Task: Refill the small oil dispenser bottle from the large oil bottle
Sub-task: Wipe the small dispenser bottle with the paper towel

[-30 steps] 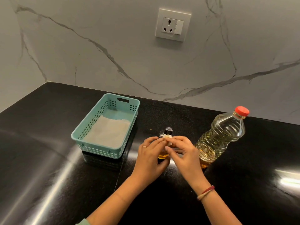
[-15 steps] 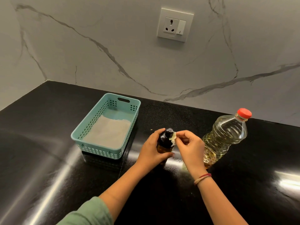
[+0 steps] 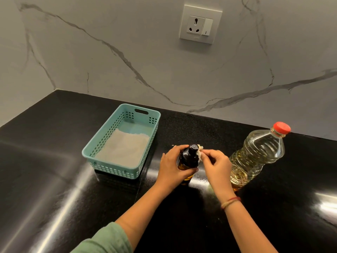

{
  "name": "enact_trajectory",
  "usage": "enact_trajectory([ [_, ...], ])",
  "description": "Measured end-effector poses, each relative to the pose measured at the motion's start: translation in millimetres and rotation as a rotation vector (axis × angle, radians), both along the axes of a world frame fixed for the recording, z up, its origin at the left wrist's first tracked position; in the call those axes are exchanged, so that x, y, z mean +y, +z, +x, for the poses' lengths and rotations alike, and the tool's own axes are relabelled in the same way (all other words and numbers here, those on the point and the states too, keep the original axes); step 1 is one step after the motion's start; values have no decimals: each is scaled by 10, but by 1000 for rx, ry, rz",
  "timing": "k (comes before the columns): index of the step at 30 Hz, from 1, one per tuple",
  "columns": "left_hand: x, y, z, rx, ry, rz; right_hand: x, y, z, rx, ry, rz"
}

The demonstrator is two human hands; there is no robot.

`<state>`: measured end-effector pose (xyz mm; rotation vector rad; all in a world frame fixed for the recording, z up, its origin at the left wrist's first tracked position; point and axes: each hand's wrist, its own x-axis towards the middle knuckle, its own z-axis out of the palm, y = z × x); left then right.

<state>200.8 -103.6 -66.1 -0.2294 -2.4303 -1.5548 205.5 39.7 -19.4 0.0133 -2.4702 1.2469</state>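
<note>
The small amber dispenser bottle (image 3: 187,162) with a black pump top stands upright on the black counter. My left hand (image 3: 173,165) grips its body from the left. A small whitish wad (image 3: 199,154) is pinched in my right hand (image 3: 216,166) and held against the right side of the black pump top. The large clear oil bottle (image 3: 259,154), red cap on, stands just right of my right hand, partly filled with yellow oil.
A teal perforated basket (image 3: 91,152) holding a folded pale cloth (image 3: 122,149) sits left of the hands. A marble wall with a socket (image 3: 199,24) rises behind the black counter (image 3: 54,179). A few small droplets lie on the counter near the small bottle.
My left hand slid down from the bottle's top to its body, uncovering the black pump. My right hand with the wad moved to the pump's right side. The camera view shifted slightly.
</note>
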Motion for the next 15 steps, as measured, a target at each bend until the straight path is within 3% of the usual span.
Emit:
enact_trajectory([
  [7,-6,-29,-23,-8,26,-3,9,203,-253,-131,130,111],
  [12,8,-16,1,-29,58,12,-87,347,-481,-337,322,-11],
  [15,4,-5,17,-50,60,18,-84,301,-469,-335,327,-29],
])
